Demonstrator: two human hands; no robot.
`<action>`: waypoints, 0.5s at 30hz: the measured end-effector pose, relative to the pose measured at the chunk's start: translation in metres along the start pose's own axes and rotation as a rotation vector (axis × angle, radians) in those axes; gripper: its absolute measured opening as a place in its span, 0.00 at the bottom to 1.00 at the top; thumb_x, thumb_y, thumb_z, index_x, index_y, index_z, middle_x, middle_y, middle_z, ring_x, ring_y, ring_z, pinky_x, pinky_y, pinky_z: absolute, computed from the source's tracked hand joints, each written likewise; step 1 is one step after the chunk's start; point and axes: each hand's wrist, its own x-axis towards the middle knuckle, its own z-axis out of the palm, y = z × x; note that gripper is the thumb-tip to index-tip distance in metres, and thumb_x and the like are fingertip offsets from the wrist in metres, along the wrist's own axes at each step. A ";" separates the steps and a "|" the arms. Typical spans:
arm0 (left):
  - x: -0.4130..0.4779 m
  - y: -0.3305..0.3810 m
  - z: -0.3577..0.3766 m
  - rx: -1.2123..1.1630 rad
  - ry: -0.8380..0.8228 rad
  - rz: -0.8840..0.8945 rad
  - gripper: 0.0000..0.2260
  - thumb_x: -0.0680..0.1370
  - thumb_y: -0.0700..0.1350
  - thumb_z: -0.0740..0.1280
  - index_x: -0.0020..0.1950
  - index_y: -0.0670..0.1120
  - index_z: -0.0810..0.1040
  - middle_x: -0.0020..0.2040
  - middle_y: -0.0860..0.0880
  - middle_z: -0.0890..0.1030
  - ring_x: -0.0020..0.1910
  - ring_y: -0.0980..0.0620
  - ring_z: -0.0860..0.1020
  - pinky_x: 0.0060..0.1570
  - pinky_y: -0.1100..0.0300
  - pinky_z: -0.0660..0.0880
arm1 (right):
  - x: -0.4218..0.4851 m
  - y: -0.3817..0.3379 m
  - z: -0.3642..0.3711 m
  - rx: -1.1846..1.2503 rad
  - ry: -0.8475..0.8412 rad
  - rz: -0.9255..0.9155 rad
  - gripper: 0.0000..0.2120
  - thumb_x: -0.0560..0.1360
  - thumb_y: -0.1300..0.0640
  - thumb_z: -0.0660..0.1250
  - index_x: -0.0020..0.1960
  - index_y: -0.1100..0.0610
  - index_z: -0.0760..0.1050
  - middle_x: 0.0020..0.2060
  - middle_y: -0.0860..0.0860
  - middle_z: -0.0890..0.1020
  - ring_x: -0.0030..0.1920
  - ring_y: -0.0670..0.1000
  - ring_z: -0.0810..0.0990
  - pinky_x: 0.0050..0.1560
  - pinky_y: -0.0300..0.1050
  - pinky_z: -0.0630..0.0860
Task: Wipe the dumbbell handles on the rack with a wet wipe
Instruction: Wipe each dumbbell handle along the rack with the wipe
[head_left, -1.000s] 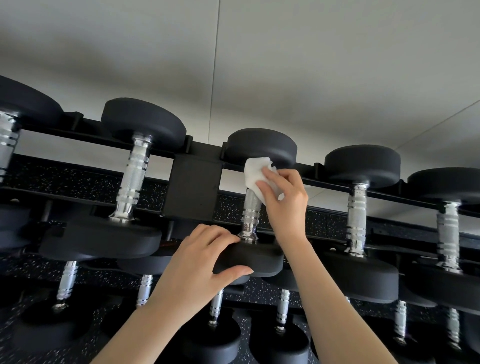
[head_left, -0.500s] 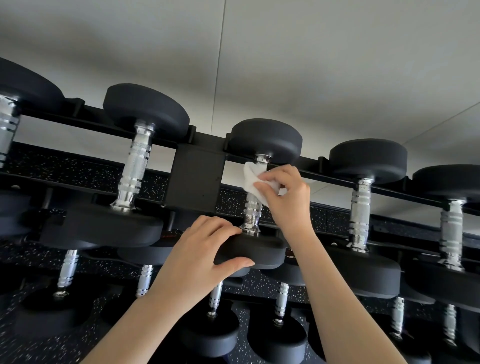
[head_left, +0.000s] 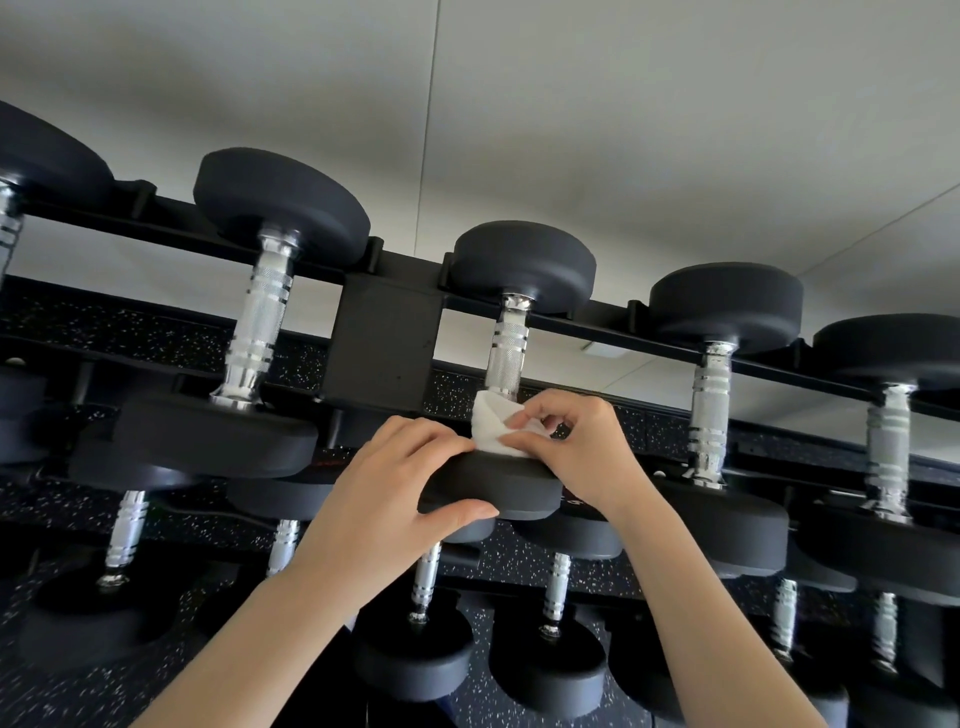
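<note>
Gripping the middle dumbbell's near head (head_left: 498, 491) at the top rail of the rack (head_left: 384, 338) with the left hand (head_left: 384, 499), fingers (head_left: 431, 441) curled over its edge, likely against rolling, while pinching the wet wipe (head_left: 491, 428) round the lower end of the handle (head_left: 508, 358) with the right hand (head_left: 584, 452).

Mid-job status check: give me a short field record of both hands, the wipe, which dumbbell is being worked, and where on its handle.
target: middle dumbbell, top row of the black rack
wet wipe: white, bunched round the lower end of the handle, just above the near head
handle state: upper part bare chrome, lower end covered by the wipe
left hand: grips the near head's rim, thumb underneath
right hand: pinches the wet wipe against the handle
neighbours: more dumbbells on either side and on the rows below
</note>
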 end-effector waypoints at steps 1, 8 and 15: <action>0.000 0.000 0.000 0.001 -0.002 -0.001 0.25 0.71 0.66 0.62 0.58 0.51 0.78 0.52 0.61 0.75 0.55 0.59 0.70 0.53 0.60 0.72 | -0.002 0.002 -0.001 -0.011 0.000 0.006 0.06 0.66 0.58 0.76 0.37 0.49 0.80 0.37 0.39 0.79 0.36 0.43 0.72 0.39 0.29 0.68; 0.002 0.002 -0.002 0.016 -0.008 0.005 0.25 0.71 0.66 0.63 0.57 0.50 0.79 0.52 0.60 0.76 0.54 0.59 0.70 0.54 0.61 0.71 | 0.000 0.005 0.005 0.088 0.130 0.071 0.12 0.68 0.61 0.74 0.36 0.45 0.77 0.37 0.42 0.80 0.38 0.48 0.75 0.40 0.35 0.73; 0.002 0.002 -0.002 -0.009 -0.008 -0.003 0.24 0.70 0.65 0.63 0.57 0.49 0.79 0.52 0.61 0.75 0.55 0.61 0.69 0.53 0.67 0.68 | 0.018 0.001 0.009 0.130 0.313 -0.003 0.11 0.69 0.65 0.72 0.40 0.49 0.77 0.41 0.41 0.79 0.43 0.39 0.77 0.45 0.31 0.72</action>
